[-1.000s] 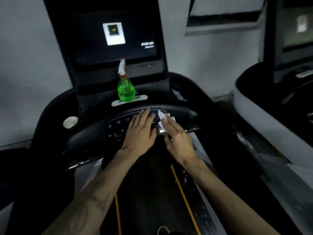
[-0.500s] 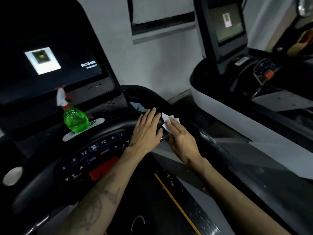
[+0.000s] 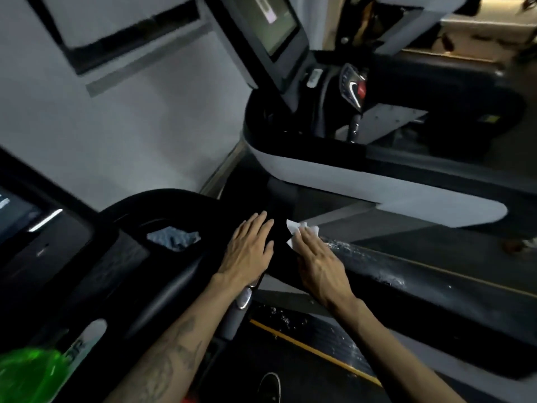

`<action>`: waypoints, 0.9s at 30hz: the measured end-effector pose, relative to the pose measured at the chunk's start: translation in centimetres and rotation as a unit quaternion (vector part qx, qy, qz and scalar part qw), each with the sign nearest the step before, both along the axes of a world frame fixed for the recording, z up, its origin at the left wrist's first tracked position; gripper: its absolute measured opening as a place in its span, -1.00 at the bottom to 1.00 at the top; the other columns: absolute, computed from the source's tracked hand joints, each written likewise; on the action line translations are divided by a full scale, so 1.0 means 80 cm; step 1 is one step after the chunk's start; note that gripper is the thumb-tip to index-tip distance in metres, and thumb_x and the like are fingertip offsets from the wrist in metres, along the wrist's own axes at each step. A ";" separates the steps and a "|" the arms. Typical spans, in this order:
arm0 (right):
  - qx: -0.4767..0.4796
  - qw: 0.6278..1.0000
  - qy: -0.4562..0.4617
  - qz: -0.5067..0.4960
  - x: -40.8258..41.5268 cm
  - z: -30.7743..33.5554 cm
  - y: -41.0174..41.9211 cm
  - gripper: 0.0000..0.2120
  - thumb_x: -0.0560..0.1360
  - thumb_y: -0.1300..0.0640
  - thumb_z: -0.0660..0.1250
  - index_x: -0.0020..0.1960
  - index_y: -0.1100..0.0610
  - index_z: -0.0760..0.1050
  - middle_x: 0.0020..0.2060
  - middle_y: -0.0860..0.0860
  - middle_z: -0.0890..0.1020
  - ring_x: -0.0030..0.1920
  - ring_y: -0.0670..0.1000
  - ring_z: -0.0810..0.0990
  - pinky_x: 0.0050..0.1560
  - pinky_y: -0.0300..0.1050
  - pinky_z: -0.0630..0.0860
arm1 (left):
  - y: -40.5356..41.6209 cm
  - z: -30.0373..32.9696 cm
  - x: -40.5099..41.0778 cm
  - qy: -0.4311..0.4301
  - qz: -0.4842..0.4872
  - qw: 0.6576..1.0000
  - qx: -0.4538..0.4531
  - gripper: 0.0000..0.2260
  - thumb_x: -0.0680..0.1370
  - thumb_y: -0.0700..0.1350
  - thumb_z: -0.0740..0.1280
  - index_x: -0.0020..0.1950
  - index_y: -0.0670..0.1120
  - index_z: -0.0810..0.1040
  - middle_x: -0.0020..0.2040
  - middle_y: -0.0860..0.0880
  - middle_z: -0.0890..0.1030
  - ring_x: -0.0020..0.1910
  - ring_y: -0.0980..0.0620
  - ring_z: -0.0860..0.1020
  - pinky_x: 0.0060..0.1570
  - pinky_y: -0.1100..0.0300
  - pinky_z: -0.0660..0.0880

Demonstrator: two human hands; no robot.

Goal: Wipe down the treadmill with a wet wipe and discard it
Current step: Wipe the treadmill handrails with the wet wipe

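Observation:
My right hand [image 3: 318,264] lies flat with straight fingers on a white wet wipe [image 3: 295,232], pressing it onto the black right handrail [image 3: 406,279] of the treadmill. Only the wipe's far edge shows past my fingertips. My left hand [image 3: 248,251] rests flat, fingers straight, on the black console edge [image 3: 180,274] just left of the wipe. Wet streaks glisten on the rail to the right of my right hand.
A green spray bottle [image 3: 29,376] stands at the bottom left on the console. A crumpled cloth [image 3: 174,238] sits in a console pocket. A second treadmill [image 3: 363,181] with its own screen [image 3: 273,21] stands to the right. The belt [image 3: 305,353] runs below.
My view has swung right, so the console and the bottle slid to the left edge. Both hands have moved with the wipe from the button panel onto the right handrail.

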State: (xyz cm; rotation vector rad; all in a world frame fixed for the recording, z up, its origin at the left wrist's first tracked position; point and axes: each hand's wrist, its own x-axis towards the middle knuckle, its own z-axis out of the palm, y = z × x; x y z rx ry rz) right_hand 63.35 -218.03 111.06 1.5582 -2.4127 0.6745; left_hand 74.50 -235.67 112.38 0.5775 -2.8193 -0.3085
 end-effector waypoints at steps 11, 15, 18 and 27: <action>0.113 0.990 0.003 -0.088 0.041 -0.081 -0.035 -0.23 0.52 0.16 0.36 0.64 0.22 0.10 0.64 0.18 0.14 0.64 0.19 0.09 0.58 0.18 0.04 | -0.068 -0.068 -0.062 0.037 -0.149 0.988 -0.009 -0.61 0.65 -0.06 0.13 0.34 -0.20 0.59 0.35 -0.15 0.59 0.37 -0.13 0.53 0.43 -0.08 0.43; 0.140 0.987 0.011 -0.083 0.034 -0.077 -0.039 -0.23 0.55 0.10 0.30 0.68 0.11 0.05 0.67 0.11 0.02 0.66 0.17 -0.02 0.60 0.20 -0.05 | -0.086 -0.079 -0.085 0.069 -0.163 0.984 -0.015 -0.65 0.67 -0.07 0.12 0.25 -0.19 0.63 0.21 -0.12 0.64 0.22 -0.12 0.59 0.31 -0.04 0.47; 0.150 0.982 -0.001 -0.113 0.034 -0.083 -0.024 -0.19 0.54 0.11 0.31 0.69 0.06 0.00 0.67 0.10 -0.04 0.66 0.16 -0.07 0.59 0.22 -0.02 | -0.101 -0.089 -0.093 0.081 -0.164 0.982 -0.040 -0.66 0.68 -0.06 0.14 0.22 -0.18 0.65 0.17 -0.10 0.67 0.18 -0.11 0.62 0.31 -0.06 0.48; 0.154 0.983 0.020 -0.103 0.032 -0.087 -0.043 -0.12 0.53 0.14 0.43 0.69 0.05 0.00 0.68 0.05 -0.02 0.66 0.17 -0.04 0.59 0.26 0.00 | -0.100 -0.103 -0.090 0.146 -0.178 0.969 -0.091 -0.66 0.61 -0.12 0.18 0.22 -0.21 0.65 0.11 -0.13 0.70 0.08 -0.12 0.65 0.21 -0.03 0.53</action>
